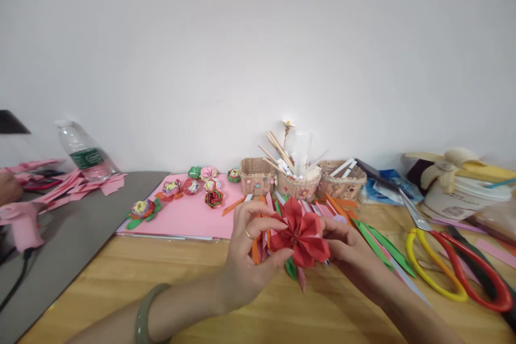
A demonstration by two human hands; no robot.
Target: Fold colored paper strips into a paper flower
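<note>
**Red paper flower held between two hands above a crowded wooden table**

The red paper flower [301,236] is raised over the table [181,279], its open face toward the viewer. The left hand [245,263] pinches its left petals between thumb and forefinger. The right hand [357,258] meets the right edge with bent fingers; petals cover the tips, so whether they pinch cannot be told. Flower and hands partly hide a bundle of coloured paper strips [255,253] directly behind.

Beyond, three woven baskets [255,178] stand in a row near the wall, the middle one bearing sticks [280,149]. To their left, small paper flowers [213,198] lie on a pink sheet [181,219]. Green strips [377,244] lie just beside the right hand; farther right, large scissors [451,250] with red and yellow handles crowd that side, near a white tub [447,201]. At far left, a grey mat [80,247] bears a bottle [85,153], pink paper pieces [76,188] and a pink glue gun [27,228], beside another person's hand [8,188].
</note>
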